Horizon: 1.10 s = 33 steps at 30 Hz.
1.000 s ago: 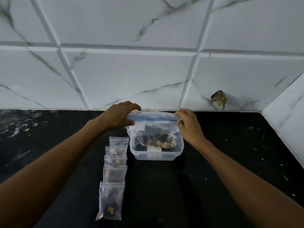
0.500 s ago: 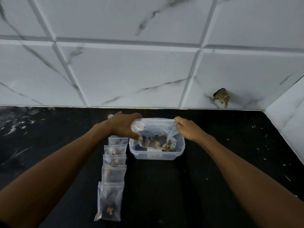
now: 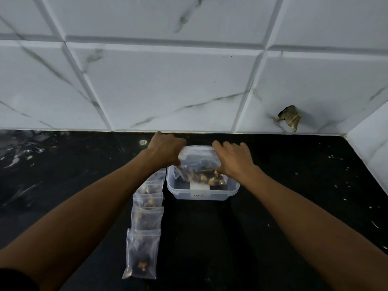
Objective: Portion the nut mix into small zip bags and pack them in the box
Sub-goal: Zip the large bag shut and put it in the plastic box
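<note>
hands [image 3: 165, 149] [image 3: 235, 159] gripping crinkled clear nut bag [image 3: 199, 164]

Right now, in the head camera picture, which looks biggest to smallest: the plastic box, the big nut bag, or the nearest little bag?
1. plastic box
2. big nut bag
3. nearest little bag, though nearness to the camera enlarges it

Both forearms are bare from the wrist to the frame edge. The hands, left hand [image 3: 165, 149] and right hand [image 3: 235, 159], carry no gloves, rings or watch. A dark sleeve edge [image 3: 19, 279] shows on the left arm, at the lower left corner.
</note>
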### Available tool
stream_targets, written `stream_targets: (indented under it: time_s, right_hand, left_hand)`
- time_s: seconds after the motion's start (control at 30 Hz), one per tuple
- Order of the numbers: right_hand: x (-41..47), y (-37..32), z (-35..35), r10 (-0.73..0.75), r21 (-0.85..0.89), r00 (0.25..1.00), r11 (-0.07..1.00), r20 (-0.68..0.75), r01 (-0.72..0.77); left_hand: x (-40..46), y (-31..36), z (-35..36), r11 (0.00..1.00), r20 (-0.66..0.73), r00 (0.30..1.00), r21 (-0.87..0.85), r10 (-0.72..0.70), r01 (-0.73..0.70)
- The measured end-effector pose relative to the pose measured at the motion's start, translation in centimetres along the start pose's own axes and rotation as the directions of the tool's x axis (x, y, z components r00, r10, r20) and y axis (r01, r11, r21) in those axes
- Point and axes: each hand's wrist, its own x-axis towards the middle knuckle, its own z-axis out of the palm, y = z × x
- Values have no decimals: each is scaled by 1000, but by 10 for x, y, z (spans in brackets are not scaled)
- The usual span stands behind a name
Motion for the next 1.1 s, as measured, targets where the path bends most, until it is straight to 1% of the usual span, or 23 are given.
stream_targets:
  time_s: [0.07, 0.13, 0.33, 0.43, 0.5, 0.57, 0.63, 0.7, 0.73, 0.77, 0.83, 0.87, 0.93, 0.97, 1.03, 1.1]
  right_hand:
    - [1, 0, 0, 2, 11, 1000, 1000, -19, -2]
    - [1, 1, -1, 6, 23, 1000, 1000, -24, -6]
    - [4, 0, -3, 28, 78, 999, 997, -25, -26]
    - [5, 0, -3, 40, 100, 999, 994, -28, -37]
    - [7, 1, -2, 51, 136, 999, 989, -6, -50]
    - [9, 2, -2, 62, 188, 998, 980, 29, -66]
    - [10, 5, -2, 70, 269, 994, 959, 83, -90]
    - [10, 11, -3, 91, 409, 981, 900, 169, -154]
    - [8, 15, -5, 101, 483, 969, 853, 224, -200]
    - [5, 18, -8, 103, 543, 956, 804, 274, -243]
    - [-4, 23, -16, 120, 609, 939, 734, 322, -302]
    - [-11, 24, -20, 152, 621, 943, 719, 296, -311]
    - [-27, 20, -29, 268, 649, 953, 702, 142, -294]
    - [-37, 15, -34, 340, 676, 939, 681, 48, -281]
    - [-58, -3, -47, 456, 743, 883, 629, -114, -229]
    - [-83, -32, -59, 500, 812, 838, 569, -218, -128]
  left_hand:
    - [2, 0, 3, 1000, -33, 999, -14, -1, 0]
    - [3, -1, 5, 998, -42, 999, -65, -5, 2]
    - [7, -2, 11, 970, -8, 1000, -242, 13, -15]
    - [9, -5, 12, 953, 40, 999, -303, 12, 1]
    - [8, -7, 12, 914, 88, 996, -403, -8, 43]
    - [5, -12, 13, 822, 140, 990, -561, -27, 101]
    - [-3, -19, 17, 677, 183, 983, -719, -30, 154]
    - [-14, -25, 22, 509, 205, 978, -837, -48, 200]
    - [-20, -27, 24, 444, 213, 975, -868, -68, 220]
    - [-27, -29, 25, 398, 208, 973, -888, -95, 229]
    - [-41, -32, 25, 359, 178, 967, -903, -183, 235]
    - [-52, -33, 25, 343, 161, 957, -908, -243, 240]
    - [-76, -37, 23, 306, 137, 922, -917, -361, 256]
    - [-90, -39, 21, 300, 126, 901, -916, -415, 266]
    - [-120, -40, 20, 310, 98, 861, -908, -498, 283]
    - [-154, -35, 20, 276, 76, 838, -925, -540, 262]
